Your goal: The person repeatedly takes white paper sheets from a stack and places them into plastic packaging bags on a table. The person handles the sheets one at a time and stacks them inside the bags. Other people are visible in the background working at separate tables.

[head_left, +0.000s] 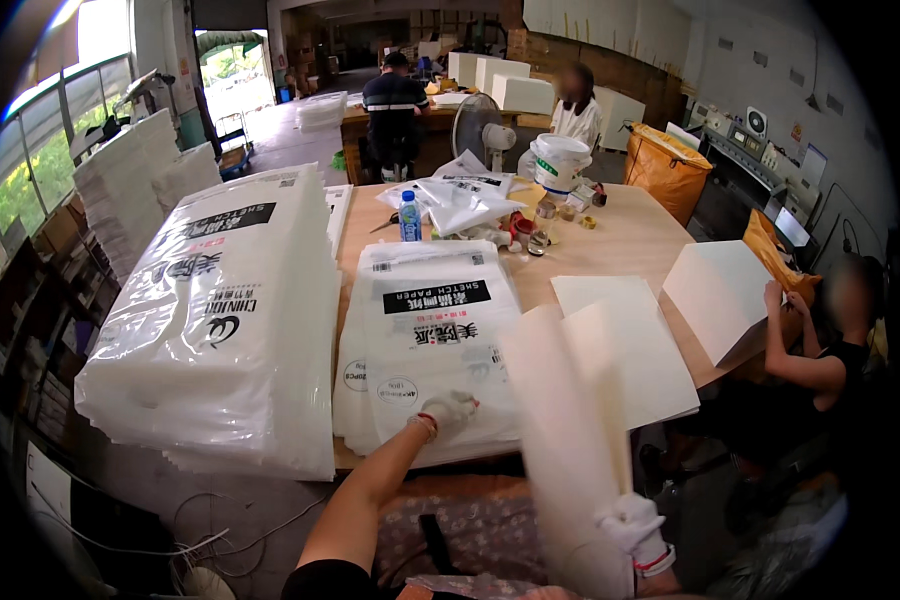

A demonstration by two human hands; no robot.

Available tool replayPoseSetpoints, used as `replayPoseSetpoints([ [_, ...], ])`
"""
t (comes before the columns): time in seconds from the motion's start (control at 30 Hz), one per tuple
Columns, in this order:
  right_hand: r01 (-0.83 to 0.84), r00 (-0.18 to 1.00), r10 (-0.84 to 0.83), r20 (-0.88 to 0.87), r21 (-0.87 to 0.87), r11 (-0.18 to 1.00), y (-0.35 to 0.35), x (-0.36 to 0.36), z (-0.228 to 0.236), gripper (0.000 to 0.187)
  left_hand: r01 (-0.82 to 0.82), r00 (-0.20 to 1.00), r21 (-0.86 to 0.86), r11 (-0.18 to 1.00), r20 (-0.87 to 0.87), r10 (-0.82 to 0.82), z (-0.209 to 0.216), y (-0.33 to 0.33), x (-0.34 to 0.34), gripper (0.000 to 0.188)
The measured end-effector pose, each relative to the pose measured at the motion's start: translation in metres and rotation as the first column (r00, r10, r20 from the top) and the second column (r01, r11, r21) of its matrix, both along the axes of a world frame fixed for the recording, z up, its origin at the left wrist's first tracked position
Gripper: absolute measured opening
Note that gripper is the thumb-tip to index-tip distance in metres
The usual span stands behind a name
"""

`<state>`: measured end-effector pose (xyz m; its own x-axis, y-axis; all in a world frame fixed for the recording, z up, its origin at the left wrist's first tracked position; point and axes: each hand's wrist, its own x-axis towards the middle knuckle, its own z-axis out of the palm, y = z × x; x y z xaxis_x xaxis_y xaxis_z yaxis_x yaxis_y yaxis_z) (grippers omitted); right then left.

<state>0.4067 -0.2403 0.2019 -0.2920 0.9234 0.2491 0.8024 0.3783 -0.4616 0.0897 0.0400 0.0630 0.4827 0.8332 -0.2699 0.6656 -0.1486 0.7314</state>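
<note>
My left hand (pixel 450 410), in a white glove, is on the top printed clear plastic bag (pixel 440 345) of a stack on the table, its fingers closed on the plastic near the lower right part. My right hand (pixel 632 522), also gloved, grips the lower end of a bundle of large white paper sheets (pixel 565 430). The sheets stand tilted up and curved over the table's front edge, blurred by motion. Beyond them lies a flat pile of white paper (pixel 630 345), partly hidden by the held sheets.
A tall stack of filled plastic packs (pixel 220 300) stands at the left. Further back are a blue-capped bottle (pixel 410 217), crumpled bags (pixel 465 200), a white bucket (pixel 560 163), tape rolls (pixel 568 212) and a fan (pixel 480 130). At right, a seated person (pixel 840 340) handles a white paper block (pixel 720 300).
</note>
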Motion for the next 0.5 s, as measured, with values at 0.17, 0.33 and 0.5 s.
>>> replayPoseSetpoints([
  [0.17,0.062,0.988,-0.01,0.152,-0.341,0.938,0.023,-0.039,-0.047,0.026,-0.201,0.6,-0.362,0.91,0.689,0.407,-0.012,0.068,-0.021,0.01],
  [0.33,0.103,0.994,-0.077,0.08,-0.413,0.905,0.019,-0.061,-0.033,0.022,-0.059,0.348,-0.324,0.944,0.88,0.324,0.172,0.09,-0.014,0.01],
  [0.5,-0.048,0.975,0.102,0.196,-0.264,0.963,0.012,-0.063,-0.014,0.018,0.005,0.913,0.175,0.985,0.4,-0.076,0.173,0.071,-0.002,0.021],
])
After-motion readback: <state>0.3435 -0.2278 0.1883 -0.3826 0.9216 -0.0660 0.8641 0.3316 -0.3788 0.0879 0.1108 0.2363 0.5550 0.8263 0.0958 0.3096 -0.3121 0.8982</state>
